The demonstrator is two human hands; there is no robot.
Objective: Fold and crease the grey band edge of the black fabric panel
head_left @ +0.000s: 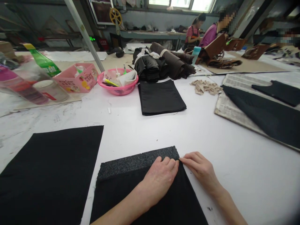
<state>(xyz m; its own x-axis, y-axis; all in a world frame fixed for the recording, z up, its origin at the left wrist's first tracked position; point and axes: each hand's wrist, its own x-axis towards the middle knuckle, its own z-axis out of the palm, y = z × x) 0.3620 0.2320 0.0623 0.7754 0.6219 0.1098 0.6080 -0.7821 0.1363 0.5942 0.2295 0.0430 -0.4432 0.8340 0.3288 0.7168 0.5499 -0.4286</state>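
A black cloth with a speckled dark grey strip along its far edge lies at the lower middle. On the strip's right part rests my left hand, its fingers curled and pressed together at the cloth near the right corner. My right hand pinches the cloth's right edge, just beside the left fingertips. Another black cloth lies flat on the left. Farther back, a stack of black cloth pieces sits on the white table.
A pink basin and a pink box hold small items, with bottles to their left. Rolled dark fabric lies behind the stack. Beige scraps and a board with dark pieces are at right. Two people are in the background.
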